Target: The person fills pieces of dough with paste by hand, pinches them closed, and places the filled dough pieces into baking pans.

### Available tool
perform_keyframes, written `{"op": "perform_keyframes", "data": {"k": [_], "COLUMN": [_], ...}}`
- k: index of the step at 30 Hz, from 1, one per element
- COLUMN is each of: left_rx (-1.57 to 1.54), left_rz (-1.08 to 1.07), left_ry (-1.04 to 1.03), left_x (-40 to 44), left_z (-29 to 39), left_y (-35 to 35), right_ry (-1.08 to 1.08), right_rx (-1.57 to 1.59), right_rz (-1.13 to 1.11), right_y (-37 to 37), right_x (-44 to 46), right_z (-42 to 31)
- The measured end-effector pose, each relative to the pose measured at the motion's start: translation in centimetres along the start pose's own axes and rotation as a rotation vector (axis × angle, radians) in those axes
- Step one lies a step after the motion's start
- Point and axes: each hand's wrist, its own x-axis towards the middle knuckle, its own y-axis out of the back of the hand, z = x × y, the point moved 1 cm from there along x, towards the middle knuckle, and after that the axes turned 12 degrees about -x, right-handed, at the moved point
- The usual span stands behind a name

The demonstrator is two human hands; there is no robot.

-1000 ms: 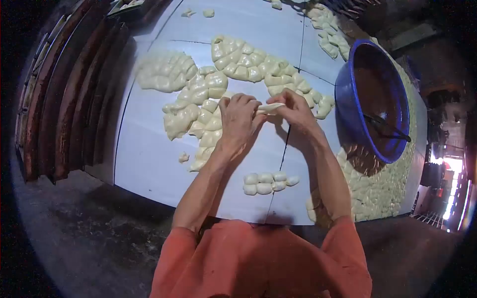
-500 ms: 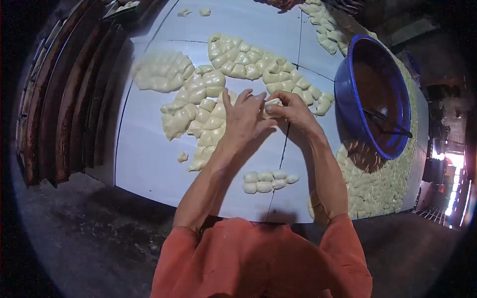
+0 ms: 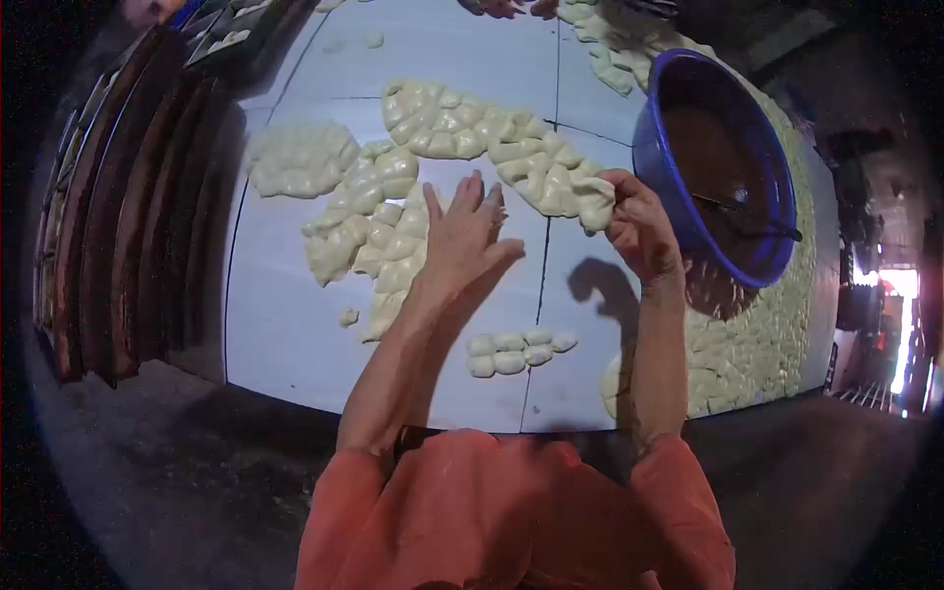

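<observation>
My left hand (image 3: pixel 464 236) lies with fingers spread just right of the central dough pieces (image 3: pixel 395 258); something pale shows slightly beside its fingertips, too hidden to name. My right hand (image 3: pixel 641 226) pinches a dough piece (image 3: pixel 594 200) at the right end of the curved band of dough (image 3: pixel 452 123). Nearer my body, two short rows of small rolled dough pieces (image 3: pixel 509 352) sit side by side. A scrap of dough (image 3: pixel 348 317) rests left of them.
A blue basin (image 3: pixel 657 147) with brown contents and a dark utensil stands right of my right hand. Many dough pieces (image 3: pixel 737 364) cover the table's right side. Dark upright trays (image 3: pixel 128 216) line the left. Part of another person's hand (image 3: pixel 501 8) shows at the top edge.
My hands have moved apart. The right went from the piece handled between them to the dough band's right end and took hold there. The left has spread flat. The camera view has shifted slightly.
</observation>
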Motion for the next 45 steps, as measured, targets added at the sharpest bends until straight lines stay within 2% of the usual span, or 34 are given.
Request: {"op": "perform_keyframes", "data": {"k": [1,2,3,5,6,7,10,11,13,14,15,17,18,19,20,21,23,24,25,27,29,30,32,33,35,36,37,39,40,41,43,45], "left_rx": [-0.028,-0.120,-0.302,-0.622,-0.852,-0.848,-0.911,-0.912,-0.913,-0.842,-0.882,-1.049,-1.064,-1.149,-1.233,-1.243,-1.385,-1.261,-1.260,-1.375,-1.243,-1.201,-1.098,-1.097,-1.022,-0.984,-0.980,-0.894,-0.888,-0.890,-1.014,-1.073], "left_rz": [-0.034,-0.120,-0.107,-0.254,-0.211,-0.215,-0.237,-0.252,-0.102,-0.104,0.037,0.203,0.188,0.232,0.278,0.269,0.195,0.093,0.092,-0.033,-0.215,-0.264,-0.280,-0.277,-0.286,-0.315,-0.309,-0.346,-0.365,-0.361,-0.376,-0.389], "left_ry": [0.018,0.035,0.078,0.129,0.322,0.320,0.313,0.304,0.268,0.337,0.208,0.045,0.029,-0.068,-0.162,-0.171,-0.148,-0.069,-0.073,0.110,0.216,0.301,0.421,0.422,0.438,0.449,0.450,0.422,0.437,0.440,0.424,0.496], "left_x": [0.2,0.3,0.8,1.7,1.5,1.3,1.2,1.0,1.1,1.0,1.2,2.0,2.2,2.1,1.9,1.7,1.5,1.3,1.1,0.8,-0.1,-0.1,0.0,-0.1,-0.3,-0.3,-0.4,-0.9,-1.0,-1.1,-0.7,0.1], "left_z": [0.5,1.1,3.3,5.7,6.7,7.1,7.3,7.7,9.4,10.4,11.6,13.3,14.0,14.7,15.3,16.2,17.7,17.7,18.1,18.6,17.8,17.4,16.8,16.2,15.0,15.0,14.9,14.6,14.5,14.4,14.8,15.7], "left_y": [0.2,0.2,1.2,2.1,1.4,1.4,0.0,-0.8,-1.7,-2.1,-3.1,-5.2,-6.5,-7.6,-8.5,-8.9,-9.3,-10.1,-10.4,-10.9,-9.5,-8.3,-6.8,-6.6,-6.3,-5.6,-5.4,-5.3,-5.3,-5.5,-5.7,-6.2], "right_ry": [-0.026,-0.068,-0.057,-0.124,-0.074,-0.072,-0.210,-0.208,0.360,0.350,0.229,0.204,0.160,0.266,0.227,0.186,0.174,0.151,0.169,0.240,0.119,0.121,-0.048,-0.047,-0.248,-0.150,-0.145,-0.215,-0.145,-0.146,-0.205,-0.134], "right_rx": [-0.016,-0.091,-0.129,-0.201,-0.213,-0.209,-0.569,-0.566,-1.114,-1.011,-0.918,-0.825,-0.569,-0.099,0.065,0.231,0.285,0.348,0.231,0.087,-0.332,-0.328,-1.050,-1.049,-1.496,-1.659,-1.657,-1.386,-1.239,-1.240,-0.443,-0.339], "right_rz": [0.091,0.044,0.116,0.115,0.097,0.100,0.327,0.344,0.495,0.484,0.552,0.583,0.551,0.415,0.375,0.329,0.279,0.218,0.280,0.403,0.508,0.508,0.472,0.469,0.124,-0.037,-0.041,-0.050,0.003,-0.002,0.102,0.143], "right_y": [-0.1,1.3,0.5,0.5,0.2,0.3,-0.1,0.5,1.4,2.0,1.6,1.1,1.0,0.4,0.2,0.0,1.4,2.3,3.7,7.0,10.8,12.9,16.8,18.2,20.6,20.1,20.1,19.3,19.6,19.2,17.6,15.0], "right_x": [-0.5,-0.9,-1.6,-2.7,-2.9,-3.3,-5.3,-5.7,-6.2,-6.6,-7.2,-7.8,-8.0,-8.0,-8.7,-9.2,-9.8,-10.0,-9.6,-8.6,-7.6,-6.7,-4.8,-3.9,-2.3,-1.9,-1.9,-2.5,-2.8,-3.0,-4.0,-4.8], "right_z": [-0.6,0.5,0.9,2.5,2.8,2.7,1.0,1.5,1.7,1.8,1.4,0.7,1.2,1.3,0.6,-0.7,-2.1,-2.5,-2.5,-4.5,-7.5,-8.0,-7.5,-6.8,-4.2,-3.8,-3.9,-4.8,-5.2,-5.6,-7.6,-8.4]}}
